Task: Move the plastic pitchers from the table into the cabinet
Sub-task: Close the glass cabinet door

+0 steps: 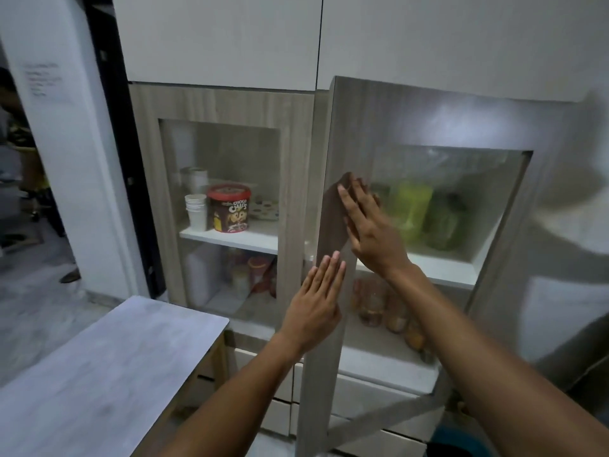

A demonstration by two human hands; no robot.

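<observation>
Two green plastic pitchers (pixel 413 212) (pixel 445 222) stand side by side on the upper shelf of the cabinet, seen blurred through the glass of the right door (pixel 428 113). That door stands partly swung out. My right hand (pixel 369 232) lies flat, fingers spread, against the door's left frame at shelf height. My left hand (pixel 318 301) is flat against the same door edge lower down, fingers straight and together. Neither hand holds anything.
The shut left door (pixel 224 103) shows paper cups (pixel 196 212) and a chocolate cereal tub (pixel 229 209) on a shelf. Jars (pixel 389 308) sit on the lower right shelf. A grey-topped table (pixel 99 364) is at lower left. White drawers lie below.
</observation>
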